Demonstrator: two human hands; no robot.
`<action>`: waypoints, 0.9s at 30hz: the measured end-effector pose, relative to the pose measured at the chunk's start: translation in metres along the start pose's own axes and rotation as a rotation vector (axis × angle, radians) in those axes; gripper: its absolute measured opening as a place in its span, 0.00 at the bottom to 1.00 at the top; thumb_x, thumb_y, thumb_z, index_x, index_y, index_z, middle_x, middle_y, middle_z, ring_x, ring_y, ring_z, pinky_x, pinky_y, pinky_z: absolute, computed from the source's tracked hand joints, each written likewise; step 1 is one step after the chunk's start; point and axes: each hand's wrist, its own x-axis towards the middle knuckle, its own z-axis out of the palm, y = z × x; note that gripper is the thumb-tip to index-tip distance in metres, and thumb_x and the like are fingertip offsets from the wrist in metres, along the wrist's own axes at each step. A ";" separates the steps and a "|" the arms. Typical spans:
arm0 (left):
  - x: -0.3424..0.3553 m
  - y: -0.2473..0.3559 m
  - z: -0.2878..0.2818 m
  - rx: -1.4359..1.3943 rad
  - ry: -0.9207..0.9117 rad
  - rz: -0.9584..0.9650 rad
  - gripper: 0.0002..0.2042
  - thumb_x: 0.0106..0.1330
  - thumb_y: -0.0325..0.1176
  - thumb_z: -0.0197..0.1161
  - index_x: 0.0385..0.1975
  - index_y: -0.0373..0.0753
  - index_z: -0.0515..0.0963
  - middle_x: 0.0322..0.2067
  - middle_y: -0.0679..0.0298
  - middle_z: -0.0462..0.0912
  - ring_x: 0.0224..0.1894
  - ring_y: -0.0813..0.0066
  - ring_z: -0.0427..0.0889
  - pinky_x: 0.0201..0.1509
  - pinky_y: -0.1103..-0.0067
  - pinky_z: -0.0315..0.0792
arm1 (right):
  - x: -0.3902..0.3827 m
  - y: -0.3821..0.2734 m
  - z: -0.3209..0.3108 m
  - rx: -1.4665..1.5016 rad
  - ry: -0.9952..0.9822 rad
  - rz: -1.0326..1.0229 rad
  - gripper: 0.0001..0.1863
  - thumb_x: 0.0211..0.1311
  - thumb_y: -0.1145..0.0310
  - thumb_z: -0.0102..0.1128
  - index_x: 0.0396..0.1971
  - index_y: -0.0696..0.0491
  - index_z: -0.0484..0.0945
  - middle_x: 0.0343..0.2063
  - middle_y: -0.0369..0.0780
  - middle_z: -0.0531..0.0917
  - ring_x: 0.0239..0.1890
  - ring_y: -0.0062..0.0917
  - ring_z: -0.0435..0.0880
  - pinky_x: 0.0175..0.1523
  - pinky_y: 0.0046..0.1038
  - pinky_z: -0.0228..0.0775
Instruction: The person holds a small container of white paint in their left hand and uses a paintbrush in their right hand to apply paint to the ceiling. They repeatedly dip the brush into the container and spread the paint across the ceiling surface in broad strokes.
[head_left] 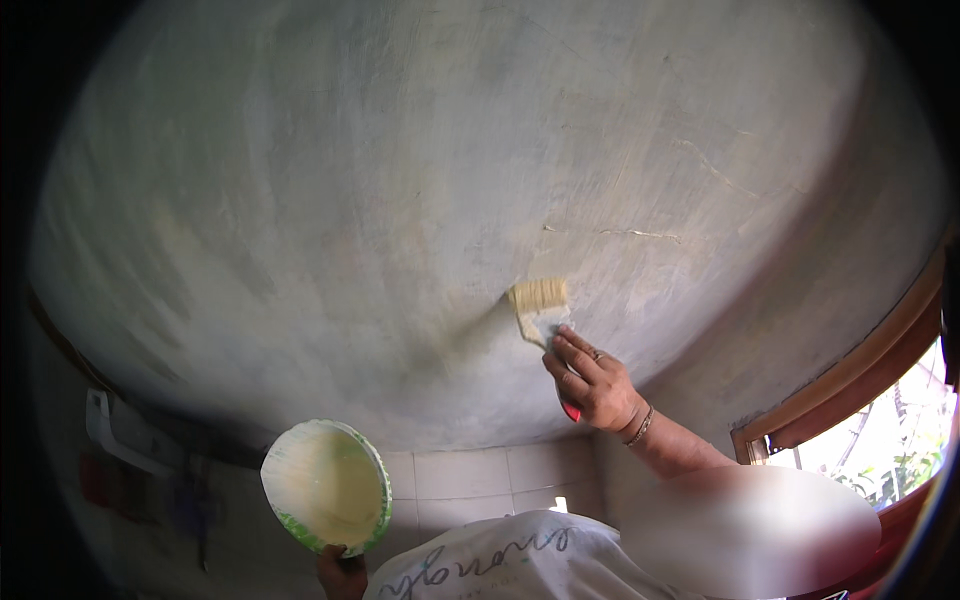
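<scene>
My right hand (598,385) grips a wide flat paintbrush (541,310) with pale cream bristles, and a bit of red shows below the fingers. The bristles are at the grey, streaky plaster surface (400,180) and point away from me; a shadow falls to their left. Low on the left, my left hand (341,572) holds a round green-and-white tub (384,492) at its lower rim. The tub is tilted so that its inside shows, with pale cream paint in it. Most of the left hand's fingers are hidden behind the tub.
A row of pale wall tiles (462,473) borders the plaster. To the right stands a wooden-framed window (880,440) with foliage outside. A white bracket-like object (115,435) sits at the far left. White shirt cloth (510,560) and a blurred pale patch (750,530) fill the bottom.
</scene>
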 end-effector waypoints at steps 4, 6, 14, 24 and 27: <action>-0.017 0.005 0.036 0.005 0.022 0.019 0.29 0.51 0.21 0.56 0.58 0.30 0.69 0.53 0.53 0.80 0.55 0.59 0.81 0.61 0.65 0.77 | 0.018 -0.002 -0.013 0.248 -0.096 0.144 0.16 0.52 0.76 0.65 0.44 0.56 0.82 0.48 0.45 0.83 0.51 0.39 0.85 0.51 0.33 0.82; -0.016 0.011 0.037 0.012 -0.045 0.003 0.29 0.51 0.20 0.56 0.58 0.29 0.69 0.53 0.53 0.80 0.55 0.59 0.81 0.62 0.65 0.77 | 0.050 0.010 -0.037 0.357 -0.119 0.233 0.16 0.52 0.78 0.66 0.44 0.53 0.83 0.47 0.42 0.83 0.45 0.38 0.86 0.48 0.33 0.81; -0.018 0.009 0.027 -0.014 -0.044 0.010 0.29 0.51 0.20 0.55 0.59 0.29 0.69 0.53 0.52 0.79 0.55 0.58 0.81 0.62 0.65 0.77 | 0.157 0.045 -0.104 -0.110 0.636 -0.047 0.17 0.52 0.83 0.71 0.44 0.55 0.86 0.45 0.45 0.86 0.51 0.35 0.87 0.53 0.31 0.85; -0.009 -0.016 0.014 -0.056 -0.019 0.068 0.24 0.53 0.20 0.55 0.54 0.30 0.71 0.49 0.55 0.81 0.51 0.61 0.83 0.58 0.67 0.79 | 0.053 0.003 0.028 0.183 -0.171 -0.054 0.18 0.53 0.76 0.65 0.46 0.54 0.84 0.48 0.45 0.82 0.52 0.40 0.84 0.56 0.36 0.80; -0.023 -0.014 0.044 -0.061 0.035 0.097 0.22 0.52 0.20 0.56 0.52 0.29 0.72 0.46 0.56 0.82 0.50 0.61 0.83 0.58 0.67 0.79 | 0.100 0.020 -0.005 0.195 -0.074 0.022 0.14 0.57 0.74 0.63 0.44 0.51 0.83 0.47 0.40 0.82 0.42 0.34 0.86 0.47 0.32 0.81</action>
